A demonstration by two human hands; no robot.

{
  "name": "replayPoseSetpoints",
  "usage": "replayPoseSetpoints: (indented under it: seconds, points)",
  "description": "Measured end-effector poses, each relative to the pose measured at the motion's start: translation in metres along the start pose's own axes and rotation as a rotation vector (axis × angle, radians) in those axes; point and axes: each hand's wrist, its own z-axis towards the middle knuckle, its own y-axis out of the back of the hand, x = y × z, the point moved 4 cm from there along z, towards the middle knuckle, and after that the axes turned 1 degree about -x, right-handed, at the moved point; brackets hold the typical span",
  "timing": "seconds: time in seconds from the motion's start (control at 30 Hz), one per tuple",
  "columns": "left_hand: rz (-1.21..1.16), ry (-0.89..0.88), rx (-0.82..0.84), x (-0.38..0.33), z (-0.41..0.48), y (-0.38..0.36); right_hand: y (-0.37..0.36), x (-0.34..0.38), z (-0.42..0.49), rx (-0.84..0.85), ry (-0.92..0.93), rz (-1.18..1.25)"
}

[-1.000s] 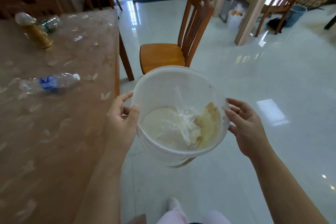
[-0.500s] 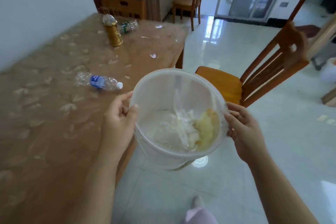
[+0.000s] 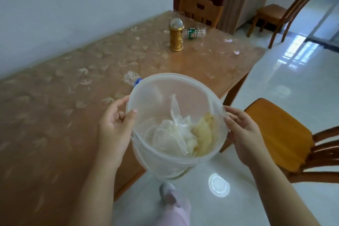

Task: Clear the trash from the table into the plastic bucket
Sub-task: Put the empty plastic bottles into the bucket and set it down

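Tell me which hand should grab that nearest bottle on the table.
Left hand: it grips the bucket rim on the table side, nearest the blue-label bottle. The right hand sits on the far, chair side.

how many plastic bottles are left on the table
2: a blue-label bottle lying partly hidden behind the bucket, and a green-label bottle lying beside the gold lantern.

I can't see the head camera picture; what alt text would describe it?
Two bare hands, left and right, hold a translucent plastic bucket with a knotted bag inside, beside a long table where two plastic bottles lie.
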Motion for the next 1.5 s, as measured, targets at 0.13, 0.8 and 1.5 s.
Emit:
replayPoseSetpoints:
  seconds: [0.13,0.8,1.5]
  points:
    - [0.019,0.01,-0.056,0.007,0.052,-0.003,-0.03,0.006,0.056,0.059,0.002,-0.006]
    - [0.147,0.005,-0.594,0.0,0.155,0.041,-0.195,0.019,0.226,0.485,-0.023,0.01]
    - [0.362,0.194,-1.094,-0.006,0.101,0.039,-0.281,-0.05,0.295,0.87,-0.055,-0.36]
